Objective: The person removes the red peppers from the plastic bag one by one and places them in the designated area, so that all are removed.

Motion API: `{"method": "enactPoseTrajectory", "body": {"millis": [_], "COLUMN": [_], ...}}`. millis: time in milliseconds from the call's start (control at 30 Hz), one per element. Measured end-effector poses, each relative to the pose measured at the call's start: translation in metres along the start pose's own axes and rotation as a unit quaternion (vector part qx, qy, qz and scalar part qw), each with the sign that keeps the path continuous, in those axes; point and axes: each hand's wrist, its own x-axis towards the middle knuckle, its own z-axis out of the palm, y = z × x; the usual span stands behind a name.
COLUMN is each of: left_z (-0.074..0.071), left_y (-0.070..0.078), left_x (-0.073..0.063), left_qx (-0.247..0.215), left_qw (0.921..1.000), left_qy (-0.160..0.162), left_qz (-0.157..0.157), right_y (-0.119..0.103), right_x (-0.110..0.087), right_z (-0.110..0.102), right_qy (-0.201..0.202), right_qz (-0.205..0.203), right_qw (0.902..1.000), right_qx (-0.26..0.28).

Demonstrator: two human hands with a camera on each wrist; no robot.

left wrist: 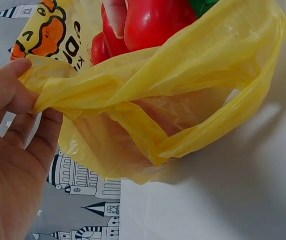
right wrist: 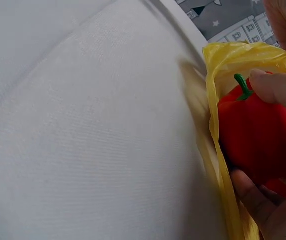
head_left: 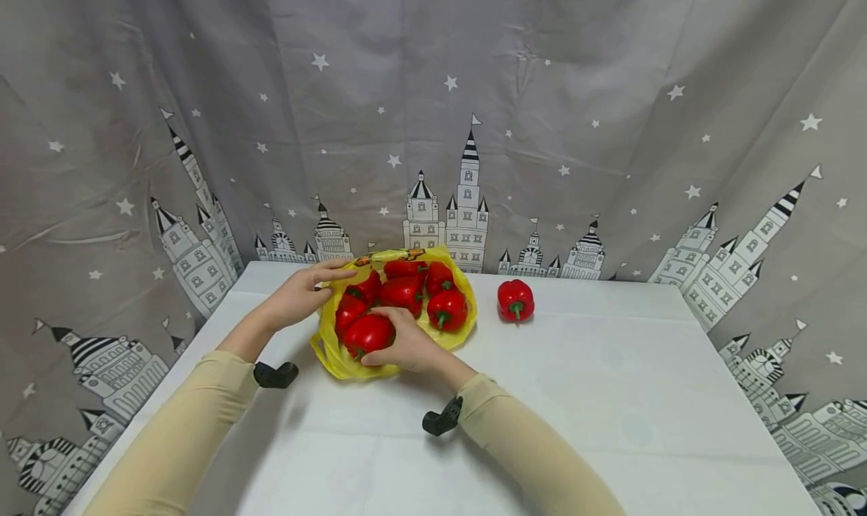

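Observation:
A yellow plastic bag lies spread on the white table with several red bell peppers in it. My right hand grips one red bell pepper at the bag's near left side, thumb by its green stem and fingers round the far side. At the bag's left edge, my left hand pinches the twisted yellow plastic between thumb and finger, as the left wrist view shows. A loop of the bag's handle hangs beside that hand. Part of the gripped pepper is hidden behind the right hand.
Another red bell pepper stands alone on the table, to the right of the bag. Behind the table's far edge hangs a grey curtain printed with castles and stars. Each wrist carries a small black camera.

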Motion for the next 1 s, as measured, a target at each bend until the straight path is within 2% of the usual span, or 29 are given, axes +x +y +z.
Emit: {"method": "enactPoseTrajectory", "body": {"millis": [300, 500, 833, 1000], "left_z": [0.000, 0.000, 0.001, 0.001], "left_y": [0.000, 0.003, 0.003, 0.002], "left_x": [0.000, -0.002, 0.001, 0.000], "left_qx": [-0.007, -0.014, -0.005, 0.005], "left_qw": [1.0000, 0.9999, 0.9996, 0.9998], "left_qy": [0.001, -0.001, -0.001, -0.005], "left_qz": [-0.001, -0.002, -0.027, -0.019], "right_y": [-0.001, -0.001, 0.001, 0.002], "right_x": [0.001, 0.001, -0.002, -0.008], "right_z": [0.000, 0.001, -0.004, -0.013], "right_qy": [0.000, 0.007, 0.023, 0.028], "right_qz": [0.002, 0.006, -0.008, -0.026], "right_qw": [0.9996, 0.9996, 0.9997, 0.9992], "right_qx": [-0.027, -0.026, -0.010, -0.008]}}
